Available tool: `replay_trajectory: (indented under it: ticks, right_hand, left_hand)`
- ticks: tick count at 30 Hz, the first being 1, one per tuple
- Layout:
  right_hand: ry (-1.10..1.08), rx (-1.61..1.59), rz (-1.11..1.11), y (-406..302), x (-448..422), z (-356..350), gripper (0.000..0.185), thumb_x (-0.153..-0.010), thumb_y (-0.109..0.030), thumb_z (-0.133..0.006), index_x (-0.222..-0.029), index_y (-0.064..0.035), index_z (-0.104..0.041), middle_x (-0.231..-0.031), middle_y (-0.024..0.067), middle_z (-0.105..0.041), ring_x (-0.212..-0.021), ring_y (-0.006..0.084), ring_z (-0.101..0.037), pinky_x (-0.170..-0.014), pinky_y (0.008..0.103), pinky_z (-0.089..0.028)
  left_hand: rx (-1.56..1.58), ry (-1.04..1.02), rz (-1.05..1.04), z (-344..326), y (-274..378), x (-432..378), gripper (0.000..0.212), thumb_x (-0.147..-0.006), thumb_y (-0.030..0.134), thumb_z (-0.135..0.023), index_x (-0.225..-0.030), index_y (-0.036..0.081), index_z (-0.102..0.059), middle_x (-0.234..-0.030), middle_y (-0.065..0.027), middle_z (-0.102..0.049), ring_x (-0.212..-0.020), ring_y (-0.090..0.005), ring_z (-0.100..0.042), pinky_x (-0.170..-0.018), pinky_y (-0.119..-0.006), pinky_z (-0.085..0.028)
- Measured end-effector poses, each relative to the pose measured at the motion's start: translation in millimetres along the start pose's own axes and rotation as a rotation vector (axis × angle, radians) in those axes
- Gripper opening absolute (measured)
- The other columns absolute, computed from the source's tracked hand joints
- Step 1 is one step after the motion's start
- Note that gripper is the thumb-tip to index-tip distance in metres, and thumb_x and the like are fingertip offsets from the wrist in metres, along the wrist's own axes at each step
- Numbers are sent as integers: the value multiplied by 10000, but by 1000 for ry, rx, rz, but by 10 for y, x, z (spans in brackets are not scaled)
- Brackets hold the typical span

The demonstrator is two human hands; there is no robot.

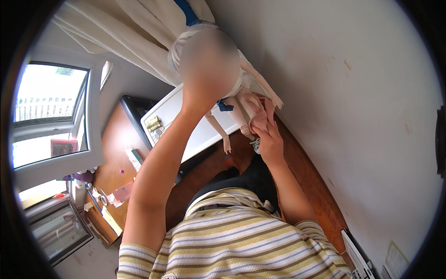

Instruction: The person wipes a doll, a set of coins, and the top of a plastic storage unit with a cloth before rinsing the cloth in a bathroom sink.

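Note:
A large ball-jointed doll [238, 108] with pale hair is propped up at the white tabletop [202, 134], its jointed arms hanging at both sides. My left hand [202, 91] reaches up at the doll's head or upper body. A blurred patch covers its fingers, so their grip is hidden. My right hand [272, 143] pinches a pink cloth [259, 113] beside the doll's legs. That cloth lies over one thigh. A scrap of dark blue fabric [225, 105] shows at the doll's hip, and a laced sneaker [256, 144] is on its foot.
Coins [159, 131] and a folded greenish paper [153, 123] lie on the white top. To the left, a wooden desk [115, 139] bears a tape roll [104, 200], papers and a pink box [123, 191]. An open window [52, 104] is at left, cream curtains [139, 38] behind, a wall [348, 87] at right.

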State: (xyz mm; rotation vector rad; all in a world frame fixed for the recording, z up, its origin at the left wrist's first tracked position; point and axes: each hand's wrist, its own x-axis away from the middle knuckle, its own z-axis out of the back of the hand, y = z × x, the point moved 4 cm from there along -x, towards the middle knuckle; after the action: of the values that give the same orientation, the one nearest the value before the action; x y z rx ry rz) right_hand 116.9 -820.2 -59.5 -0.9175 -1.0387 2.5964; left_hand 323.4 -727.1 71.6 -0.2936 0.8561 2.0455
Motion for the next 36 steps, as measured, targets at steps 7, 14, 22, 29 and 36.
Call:
replay_trajectory:
  ticks: [7, 14, 22, 29, 36]
  right_hand:
    - [40, -489, -422, -26, -142, 241, 261, -818, 45, -554, -1070, 1, -604, -1084, 174, -606, -952, 283, -629, -769, 319, -517]
    - [4, 60, 54, -72, -28, -66, 414, -837, 1, -533, -1249, -28, -500, -1162, 178, -562, -1060, 327, -558, -848, 371, -479]
    - [80, -646, -639, 478, 155, 289, 405, -812, -54, -618, -1208, -25, -539, -1064, 105, -633, -930, 172, -612, -810, 286, -475]
    - [57, -377, -443, 530, -93, 148, 404, -670, -91, -757, -1033, -30, -590, -899, 165, -649, -812, 293, -638, -740, 326, -495]
    - [-25, -456, -636, 843, 264, -136, 371, -677, -91, -729, -1023, -28, -610, -817, 163, -648, -737, 297, -640, -687, 338, -500]
  left_hand:
    - [-11, -81, 107, -85, -139, 85, 236, -758, 123, -689, -973, 53, -621, -909, -109, -624, -813, -254, -586, -709, -346, -476]
    - [-23, -99, 185, -5, 56, 23, 205, -753, 134, -729, -912, 48, -633, -834, -91, -617, -737, -217, -579, -660, -338, -481]
    - [-133, -205, 124, -204, 114, -11, 238, -748, 133, -755, -922, 33, -627, -853, -112, -629, -727, -210, -589, -669, -317, -505]
    - [-99, -222, 472, -241, 480, -157, 242, -752, 175, -748, -911, 40, -627, -790, -105, -613, -588, -198, -552, -502, -294, -471]
    - [-79, -207, 659, -243, 336, -21, 236, -785, 192, -723, -923, 39, -609, -722, -95, -591, -465, -150, -499, -376, -229, -422]
